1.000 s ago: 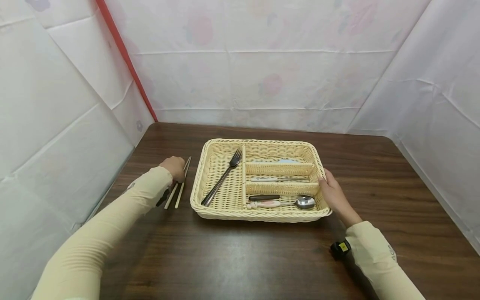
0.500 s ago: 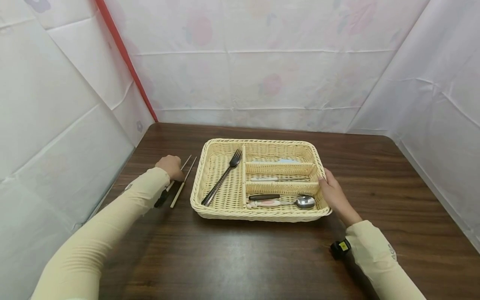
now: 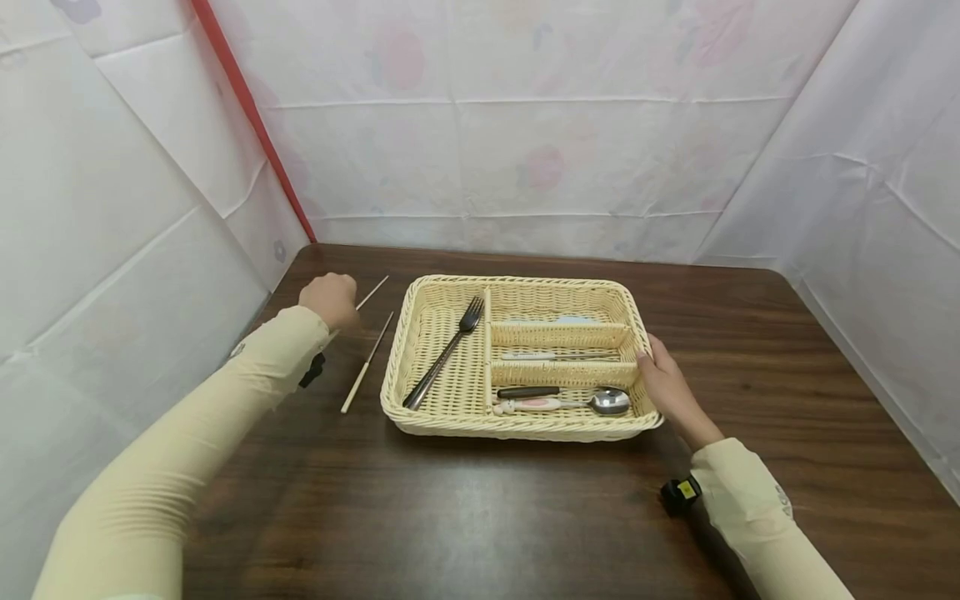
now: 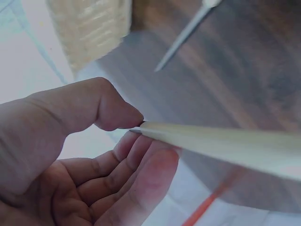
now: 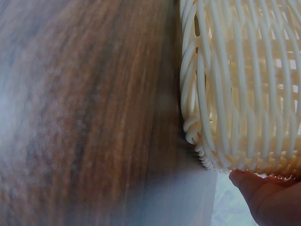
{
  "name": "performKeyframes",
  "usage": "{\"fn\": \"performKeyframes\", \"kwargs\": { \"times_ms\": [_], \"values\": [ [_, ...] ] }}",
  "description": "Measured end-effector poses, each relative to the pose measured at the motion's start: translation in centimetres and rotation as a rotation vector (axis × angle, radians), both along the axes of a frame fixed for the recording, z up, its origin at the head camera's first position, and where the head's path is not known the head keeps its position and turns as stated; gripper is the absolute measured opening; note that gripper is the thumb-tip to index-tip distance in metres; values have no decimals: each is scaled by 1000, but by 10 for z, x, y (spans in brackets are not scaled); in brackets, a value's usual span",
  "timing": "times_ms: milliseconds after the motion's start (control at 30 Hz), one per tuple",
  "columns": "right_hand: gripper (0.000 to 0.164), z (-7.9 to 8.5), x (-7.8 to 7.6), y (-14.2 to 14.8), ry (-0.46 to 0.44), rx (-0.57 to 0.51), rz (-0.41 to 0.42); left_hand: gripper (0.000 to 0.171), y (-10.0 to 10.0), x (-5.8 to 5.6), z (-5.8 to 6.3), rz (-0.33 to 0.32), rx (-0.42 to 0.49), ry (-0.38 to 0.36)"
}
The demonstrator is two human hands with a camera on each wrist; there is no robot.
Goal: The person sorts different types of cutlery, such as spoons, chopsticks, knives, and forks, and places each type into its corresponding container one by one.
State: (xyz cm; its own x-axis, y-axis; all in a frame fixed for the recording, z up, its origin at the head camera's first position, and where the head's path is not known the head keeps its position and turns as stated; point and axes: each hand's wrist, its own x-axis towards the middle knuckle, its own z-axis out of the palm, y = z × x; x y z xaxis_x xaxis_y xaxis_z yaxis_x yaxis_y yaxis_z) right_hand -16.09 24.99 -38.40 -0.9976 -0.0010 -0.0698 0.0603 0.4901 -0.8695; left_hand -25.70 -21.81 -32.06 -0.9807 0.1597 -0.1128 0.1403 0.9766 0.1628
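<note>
My left hand [image 3: 330, 300] pinches a chopstick [image 4: 225, 143] between thumb and fingers. Its cream handle fills the right side of the left wrist view, while the thin metal tip pokes out past the hand in the head view. A second chopstick [image 3: 367, 363], cream at one end and metal at the other, lies on the table just left of the wicker cutlery basket [image 3: 525, 430]. At the basket's right end, my right hand [image 3: 666, 385] grips the rim, thumb near the top edge; the right wrist view shows only part of that hand below the woven wall.
Dark forks [image 3: 453, 343] lie in the basket's large left compartment. On the right, the front compartment has a spoon [image 3: 609, 402] and a dark-handled utensil [image 3: 528, 392]; light-handled cutlery [image 3: 528, 357] lies in the middle one. White sheeting [image 3: 480, 150] encloses the wooden table [image 3: 465, 517].
My left hand has separated the two chopsticks and lifted one, moving up and slightly left from the other, which stays on the table. My right hand and the basket have hardly moved.
</note>
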Motion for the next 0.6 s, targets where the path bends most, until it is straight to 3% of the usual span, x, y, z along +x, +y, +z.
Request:
{"fn": "performKeyframes", "kwargs": {
  "times_ms": [233,400,600],
  "values": [
    [51,1,-1,0,2,2,7,25,18,4,30,-27,22,103],
    [50,1,-1,0,-2,-8,10,31,31,5,40,-51,40,156],
    [50,1,-1,0,-5,-7,1,25,50,4,50,-117,56,168]
  ]
}}
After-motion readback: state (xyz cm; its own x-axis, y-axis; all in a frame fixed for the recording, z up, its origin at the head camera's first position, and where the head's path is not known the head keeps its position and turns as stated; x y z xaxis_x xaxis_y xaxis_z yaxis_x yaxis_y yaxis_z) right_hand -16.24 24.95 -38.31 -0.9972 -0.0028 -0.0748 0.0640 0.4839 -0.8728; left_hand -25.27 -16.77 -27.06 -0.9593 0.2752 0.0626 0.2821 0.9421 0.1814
